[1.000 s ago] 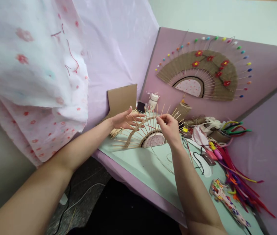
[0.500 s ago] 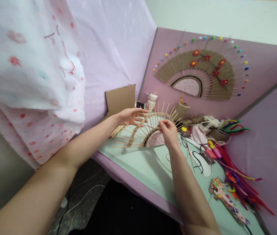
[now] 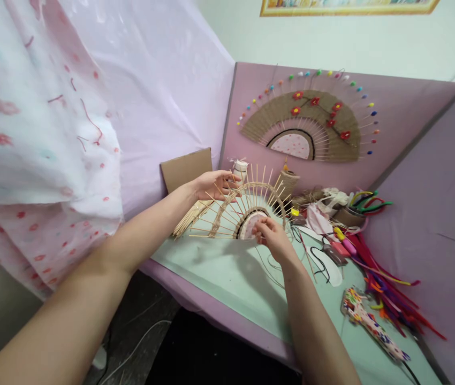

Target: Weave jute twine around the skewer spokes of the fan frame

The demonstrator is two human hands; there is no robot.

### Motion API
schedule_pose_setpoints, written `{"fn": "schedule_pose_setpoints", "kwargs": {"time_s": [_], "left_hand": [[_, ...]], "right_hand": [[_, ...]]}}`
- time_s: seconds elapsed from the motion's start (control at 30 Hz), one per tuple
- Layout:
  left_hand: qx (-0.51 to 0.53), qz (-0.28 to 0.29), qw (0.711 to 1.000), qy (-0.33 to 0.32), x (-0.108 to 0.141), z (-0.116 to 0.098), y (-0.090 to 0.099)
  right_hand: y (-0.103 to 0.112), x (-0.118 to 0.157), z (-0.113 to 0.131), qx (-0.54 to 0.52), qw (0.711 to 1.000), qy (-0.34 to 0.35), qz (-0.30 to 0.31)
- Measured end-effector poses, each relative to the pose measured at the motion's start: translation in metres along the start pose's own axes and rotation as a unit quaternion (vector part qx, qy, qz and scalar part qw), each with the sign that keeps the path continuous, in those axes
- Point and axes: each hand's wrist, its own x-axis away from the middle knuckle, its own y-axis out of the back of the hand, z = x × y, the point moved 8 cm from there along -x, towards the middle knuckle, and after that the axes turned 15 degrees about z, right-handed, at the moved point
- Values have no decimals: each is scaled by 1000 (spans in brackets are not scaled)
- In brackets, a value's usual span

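A half-round fan frame of thin wooden sticks [image 3: 227, 211] stands on the table, a band of twine [image 3: 220, 214] woven through the sticks. At its base is a half disc [image 3: 247, 227] of pink-dotted white cloth with a dark braided border. My left hand [image 3: 217, 185] is at the upper left stick tips, fingers apart and curved around them, touching the frame. My right hand [image 3: 271, 235] is in front of the half disc, thumb and fingers pinched together, seemingly on the thin twine; the pinch itself is partly hidden. Loose twine [image 3: 272, 275] loops on the table below it.
Spare sticks [image 3: 191, 216] and cardboard [image 3: 187, 168] lie left. A twine spool [image 3: 287, 184] and white bottle [image 3: 241, 168] stand behind. Pipe cleaners [image 3: 392, 299], a patterned glue gun [image 3: 372, 326] and white cutouts [image 3: 327, 267] are right. A finished fan [image 3: 308, 123] hangs behind.
My right hand has moved down and left, from the woven band to the front of the half disc. My left hand stays by the stick tips. The view has tilted up slightly.
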Motion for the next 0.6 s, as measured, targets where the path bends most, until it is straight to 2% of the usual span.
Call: {"fn": "schedule_pose_setpoints", "kwargs": {"time_s": [0.13,0.23,0.3,0.4,0.5,0.6], "left_hand": [[-18,2,1000,1,0,-10,-6],[-34,5,999,-3,3,-23,-12],[-43,11,999,-12,5,-34,-17],[-48,15,998,-25,11,-48,-27],[-40,7,999,-35,14,-56,-37],[-32,4,999,-25,11,-53,-46]], "right_hand": [[11,13,-35,16,994,-112,5],[25,14,-58,-5,988,-156,-23],[29,10,-72,-65,984,-164,-31],[22,-3,-77,-210,971,-112,-8],[18,-11,-65,-347,938,-6,7],[17,-10,-54,-419,906,55,7]]}}
